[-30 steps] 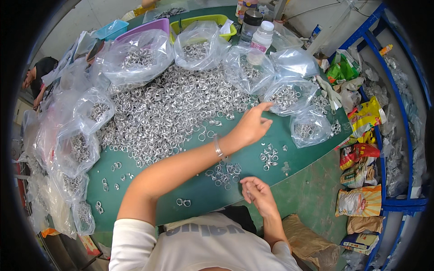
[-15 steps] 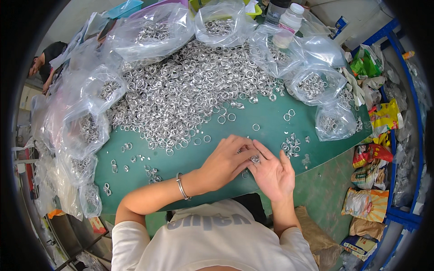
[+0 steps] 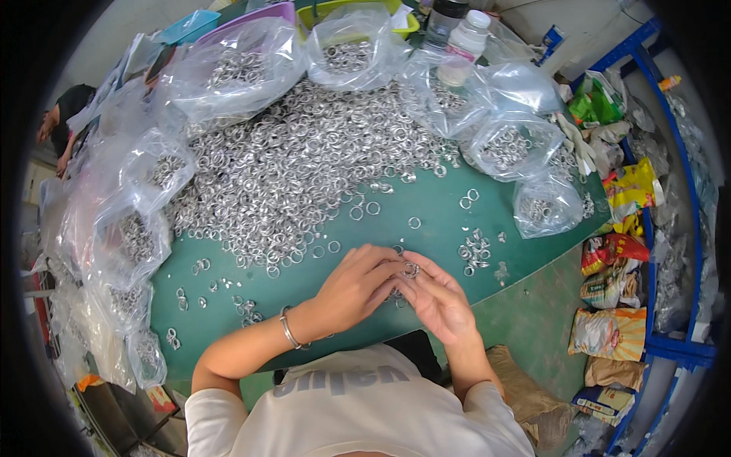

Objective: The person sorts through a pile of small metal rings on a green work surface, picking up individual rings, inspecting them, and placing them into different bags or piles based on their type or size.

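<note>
My left hand, with a silver bangle at its wrist, meets my right hand above the near edge of the green table. Between their fingertips sits a silver ring, gripped by the right fingers and touched by the left ones. Other rings show just under the hands, partly hidden. Beyond them spreads a large heap of silver rings. A small cluster of rings lies to the right of my right hand, and another cluster lies left of my left wrist.
Clear plastic bags of rings line the far and left sides. More bags stand at the right. A white bottle and coloured baskets are at the back. Blue shelving with packages runs along the right; another person is far left.
My right hand has turned inward and its fingers have closed around the ring, where its palm was spread before. The whole view has shifted slightly.
</note>
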The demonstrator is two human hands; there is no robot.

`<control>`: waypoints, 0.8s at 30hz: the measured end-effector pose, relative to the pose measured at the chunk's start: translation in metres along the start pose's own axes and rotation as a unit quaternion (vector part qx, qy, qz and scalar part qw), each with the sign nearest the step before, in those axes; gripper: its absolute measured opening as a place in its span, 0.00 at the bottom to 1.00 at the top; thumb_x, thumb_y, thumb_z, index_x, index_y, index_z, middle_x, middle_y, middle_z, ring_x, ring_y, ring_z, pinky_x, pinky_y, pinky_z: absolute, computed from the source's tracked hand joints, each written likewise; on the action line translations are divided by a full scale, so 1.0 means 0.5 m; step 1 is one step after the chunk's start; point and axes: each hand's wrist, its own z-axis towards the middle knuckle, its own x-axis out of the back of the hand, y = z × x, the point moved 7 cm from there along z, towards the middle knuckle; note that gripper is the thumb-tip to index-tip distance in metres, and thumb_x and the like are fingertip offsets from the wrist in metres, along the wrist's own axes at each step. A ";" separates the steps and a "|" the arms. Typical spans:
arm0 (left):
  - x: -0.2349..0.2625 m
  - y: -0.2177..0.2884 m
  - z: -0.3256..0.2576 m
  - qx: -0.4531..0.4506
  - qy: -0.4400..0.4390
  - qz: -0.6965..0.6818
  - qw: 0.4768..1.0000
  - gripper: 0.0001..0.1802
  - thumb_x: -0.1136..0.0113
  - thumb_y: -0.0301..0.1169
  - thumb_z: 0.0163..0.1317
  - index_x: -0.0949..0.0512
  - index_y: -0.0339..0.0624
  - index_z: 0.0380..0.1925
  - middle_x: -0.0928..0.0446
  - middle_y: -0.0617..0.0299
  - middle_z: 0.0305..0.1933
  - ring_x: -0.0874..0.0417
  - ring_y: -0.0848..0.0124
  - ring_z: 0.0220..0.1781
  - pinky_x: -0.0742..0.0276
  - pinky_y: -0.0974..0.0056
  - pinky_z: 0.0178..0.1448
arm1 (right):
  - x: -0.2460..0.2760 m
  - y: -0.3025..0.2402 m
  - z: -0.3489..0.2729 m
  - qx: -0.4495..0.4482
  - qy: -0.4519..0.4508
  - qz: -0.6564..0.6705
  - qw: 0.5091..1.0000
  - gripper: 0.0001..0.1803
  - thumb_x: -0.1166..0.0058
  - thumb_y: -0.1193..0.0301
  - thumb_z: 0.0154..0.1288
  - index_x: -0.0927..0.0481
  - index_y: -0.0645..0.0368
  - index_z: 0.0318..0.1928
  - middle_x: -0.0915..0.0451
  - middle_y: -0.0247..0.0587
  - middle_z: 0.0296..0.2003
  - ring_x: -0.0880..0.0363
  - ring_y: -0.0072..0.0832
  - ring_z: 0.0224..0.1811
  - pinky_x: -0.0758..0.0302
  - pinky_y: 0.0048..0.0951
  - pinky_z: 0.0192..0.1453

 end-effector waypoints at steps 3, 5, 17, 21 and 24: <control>0.031 0.005 -0.011 0.011 0.034 -0.003 0.999 0.15 0.39 0.19 0.53 0.23 0.38 0.42 0.26 0.56 0.46 0.25 0.58 0.45 0.29 0.59 0.50 | 0.021 -0.112 -0.009 0.115 0.038 -0.023 0.992 0.19 0.50 0.78 0.64 0.32 0.74 0.54 0.27 0.58 0.52 0.27 0.42 0.57 0.34 0.39 0.69; 0.060 -0.002 -0.039 0.055 0.060 -0.009 0.997 0.15 0.40 0.16 0.53 0.22 0.38 0.42 0.25 0.55 0.44 0.23 0.58 0.44 0.28 0.61 0.50 | 0.058 -0.217 -0.029 0.256 0.105 -0.048 0.960 0.19 0.49 0.79 0.63 0.32 0.76 0.52 0.27 0.55 0.50 0.28 0.43 0.57 0.34 0.38 0.69; 0.100 -0.047 -0.245 0.240 0.131 0.043 0.961 0.16 0.39 0.17 0.53 0.24 0.35 0.44 0.26 0.51 0.47 0.25 0.54 0.49 0.28 0.59 0.53 | 0.162 -0.388 -0.042 0.365 0.275 -0.568 0.684 0.27 0.53 0.78 0.66 0.40 0.69 0.65 0.39 0.52 0.66 0.42 0.36 0.69 0.45 0.35 0.71; 0.052 -0.046 -0.310 0.251 0.121 0.050 0.959 0.25 0.32 0.21 0.48 0.26 0.37 0.49 0.28 0.51 0.50 0.25 0.54 0.51 0.28 0.58 0.54 | 0.066 -0.238 -0.047 0.326 0.164 -0.612 0.702 0.17 0.51 0.80 0.63 0.24 0.64 0.53 0.24 0.43 0.52 0.27 0.28 0.54 0.30 0.30 0.57; 0.024 -0.028 -0.327 0.274 0.047 0.097 0.956 0.32 0.29 0.25 0.45 0.29 0.38 0.54 0.32 0.51 0.54 0.30 0.53 0.54 0.30 0.57 0.56 | -0.001 -0.116 -0.026 0.244 0.000 -0.704 0.667 0.21 0.43 0.79 0.56 0.23 0.64 0.52 0.24 0.46 0.52 0.27 0.37 0.57 0.33 0.33 0.61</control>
